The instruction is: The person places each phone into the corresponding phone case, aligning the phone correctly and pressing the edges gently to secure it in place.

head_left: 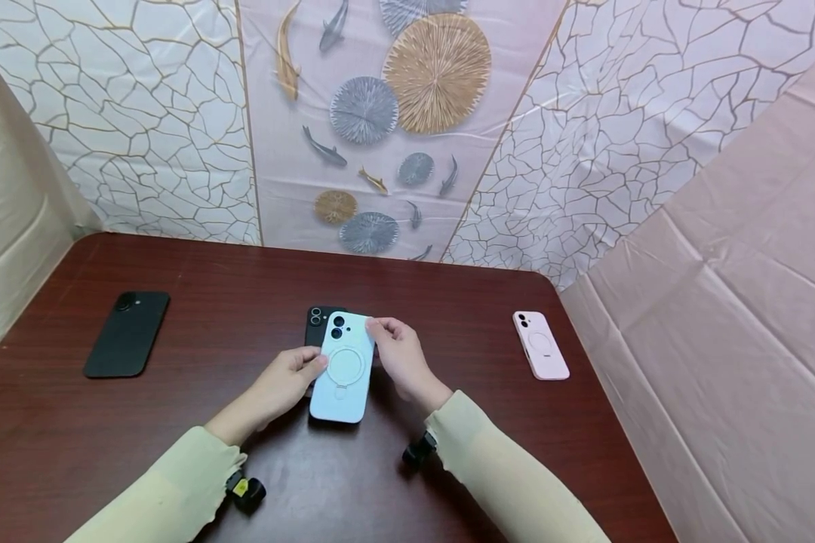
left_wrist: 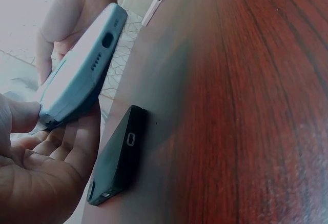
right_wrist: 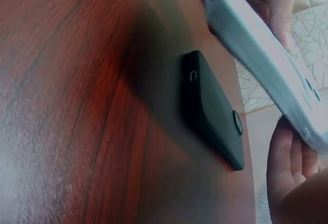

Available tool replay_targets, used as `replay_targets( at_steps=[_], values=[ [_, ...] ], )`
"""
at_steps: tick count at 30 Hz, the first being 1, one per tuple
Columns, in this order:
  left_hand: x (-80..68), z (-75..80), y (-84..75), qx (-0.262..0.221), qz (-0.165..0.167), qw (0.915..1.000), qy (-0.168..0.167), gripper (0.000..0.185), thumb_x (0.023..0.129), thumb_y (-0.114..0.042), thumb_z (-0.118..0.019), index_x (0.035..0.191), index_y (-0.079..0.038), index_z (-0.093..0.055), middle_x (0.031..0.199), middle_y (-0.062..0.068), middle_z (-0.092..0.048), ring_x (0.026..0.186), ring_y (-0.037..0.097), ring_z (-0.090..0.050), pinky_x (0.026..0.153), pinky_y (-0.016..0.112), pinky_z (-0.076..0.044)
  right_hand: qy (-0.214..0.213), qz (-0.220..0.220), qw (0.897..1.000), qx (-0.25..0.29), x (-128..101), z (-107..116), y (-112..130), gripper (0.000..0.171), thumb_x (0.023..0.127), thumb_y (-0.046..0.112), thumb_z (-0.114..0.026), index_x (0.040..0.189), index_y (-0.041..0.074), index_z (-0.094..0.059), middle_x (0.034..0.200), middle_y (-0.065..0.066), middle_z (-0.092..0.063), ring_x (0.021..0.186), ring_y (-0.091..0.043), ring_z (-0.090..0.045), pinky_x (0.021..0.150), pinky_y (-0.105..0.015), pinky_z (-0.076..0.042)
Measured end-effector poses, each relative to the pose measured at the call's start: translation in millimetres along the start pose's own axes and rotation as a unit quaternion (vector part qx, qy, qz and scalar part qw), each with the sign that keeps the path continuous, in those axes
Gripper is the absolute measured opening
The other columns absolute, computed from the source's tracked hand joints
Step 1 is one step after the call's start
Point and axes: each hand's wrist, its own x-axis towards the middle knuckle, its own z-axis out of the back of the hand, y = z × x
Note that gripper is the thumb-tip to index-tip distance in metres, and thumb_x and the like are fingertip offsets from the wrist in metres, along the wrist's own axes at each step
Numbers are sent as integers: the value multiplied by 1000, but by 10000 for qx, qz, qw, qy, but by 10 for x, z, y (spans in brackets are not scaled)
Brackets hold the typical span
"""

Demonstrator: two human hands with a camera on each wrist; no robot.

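A light blue phone (head_left: pixel 342 369) with a ring on its back is held tilted just above the dark wooden table (head_left: pixel 448 317). My left hand (head_left: pixel 304 369) grips its left edge, thumb on top and fingers beneath (left_wrist: pixel 56 152). My right hand (head_left: pixel 382 337) pinches its upper right edge. Under it a black phone (head_left: pixel 315 320) lies flat on the table, mostly hidden in the head view. The wrist views show the gap between the blue phone (left_wrist: pixel 82 70) (right_wrist: pixel 261 55) and the black phone (left_wrist: pixel 115 157) (right_wrist: pixel 212 106).
Another black phone (head_left: pixel 127 333) lies at the table's left. A pink phone (head_left: pixel 540 345) lies at the right, near the edge. Patterned sheets wall in the table at the back and on both sides.
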Motion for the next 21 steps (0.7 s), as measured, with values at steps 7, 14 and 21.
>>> replay_targets(
  at_steps=[7, 14, 21],
  values=[
    [-8, -8, 23, -139, -20, 9998, 105, 33, 104, -15, -45, 126, 8, -54, 104, 15, -67, 88, 20, -66, 74, 36, -56, 183, -382, 9988, 228, 14, 51, 30, 32, 96, 37, -61, 99, 6, -67, 93, -12, -69, 77, -21, -65, 67, -35, -57],
    [-20, -19, 53, -233, -55, 9993, 281, 32, 104, -16, -45, 124, 7, -55, 101, 14, -68, 86, 20, -67, 73, 36, -56, 116, -499, 9983, 278, 13, 44, 28, 30, 97, 33, -60, 93, 4, -66, 92, -12, -69, 76, -19, -64, 69, -35, -56],
    [-21, 16, -5, -181, 63, 9998, 36, 35, 102, -19, -50, 126, 7, -54, 107, 15, -66, 92, 21, -66, 76, 36, -56, 172, -485, 9982, 298, -3, 32, 26, 30, 97, 33, -59, 92, 4, -64, 91, -11, -69, 76, -18, -64, 69, -34, -55]
  ],
)
